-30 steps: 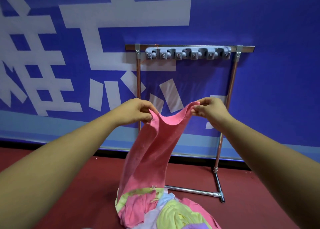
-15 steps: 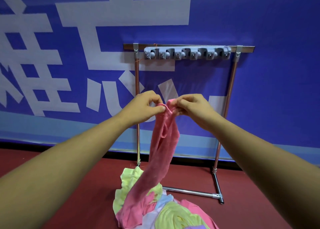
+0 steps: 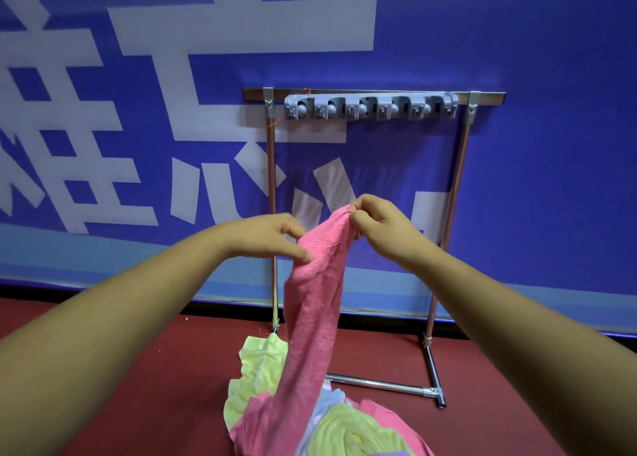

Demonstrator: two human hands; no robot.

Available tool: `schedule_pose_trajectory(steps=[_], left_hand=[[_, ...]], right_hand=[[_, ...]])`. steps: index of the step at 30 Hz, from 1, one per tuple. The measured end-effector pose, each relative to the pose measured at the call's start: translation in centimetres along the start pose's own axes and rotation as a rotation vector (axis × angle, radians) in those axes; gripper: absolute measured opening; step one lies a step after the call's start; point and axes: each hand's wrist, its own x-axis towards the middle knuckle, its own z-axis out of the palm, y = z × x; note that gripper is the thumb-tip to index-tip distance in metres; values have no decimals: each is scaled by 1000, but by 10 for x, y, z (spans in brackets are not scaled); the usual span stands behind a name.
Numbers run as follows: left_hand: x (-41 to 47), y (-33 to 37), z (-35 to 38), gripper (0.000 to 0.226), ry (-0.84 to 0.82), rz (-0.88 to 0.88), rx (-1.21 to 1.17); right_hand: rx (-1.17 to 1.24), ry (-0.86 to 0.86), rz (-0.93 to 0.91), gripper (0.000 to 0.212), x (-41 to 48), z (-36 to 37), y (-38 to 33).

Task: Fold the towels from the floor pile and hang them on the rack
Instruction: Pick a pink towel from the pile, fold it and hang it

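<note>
A pink towel [image 3: 315,304] hangs lengthwise from my hands down to the floor pile [image 3: 310,417] of pink, yellow and pale blue towels. My right hand [image 3: 375,228] pinches the towel's top end, held highest. My left hand [image 3: 272,236] sits lower and to the left, fingers curled round the towel's edge a little below the top. The rack [image 3: 374,93] stands behind against the blue wall, a metal frame with a grey strip of hooks [image 3: 370,106] under its top bar. No towel hangs on it.
The rack's legs [image 3: 432,362] and chrome base bar [image 3: 375,383] rest on red floor just behind the pile. A blue banner with large white characters [image 3: 138,111] covers the wall. Bare red floor [image 3: 155,369] lies to the left of the pile.
My hands, far apart a second ago with the towel spread, came together at its top; now the left hand has slid down and left along the edge while the right stays up.
</note>
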Motion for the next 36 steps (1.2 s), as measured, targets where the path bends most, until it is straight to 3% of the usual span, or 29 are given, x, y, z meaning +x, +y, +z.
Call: schedule_pose_trajectory(steps=[3, 9, 15, 24, 28, 30, 33, 36], left_hand=[[-7, -10, -2, 31, 32, -100, -35], [-13, -13, -13, 27, 434, -133, 65], [-13, -8, -14, 22, 404, -86, 188], [-10, -11, -16, 1, 489, -70, -30], [-11, -14, -21, 13, 394, -109, -311], [-12, -15, -23, 9, 466, -92, -394], [-10, -18, -25, 7, 619, -67, -254], [-8, -18, -29, 17, 670, -28, -213]], right_hand=[[39, 32, 43, 18, -1, -2, 13], [56, 146, 66, 20, -1, -7, 38], [96, 193, 88, 17, 4, -12, 37], [103, 235, 126, 13, 8, -20, 32], [94, 233, 100, 13, 8, -24, 28], [55, 190, 72, 13, 7, -24, 31], [35, 184, 62, 12, 9, -23, 30], [104, 225, 73, 10, 14, -23, 22]])
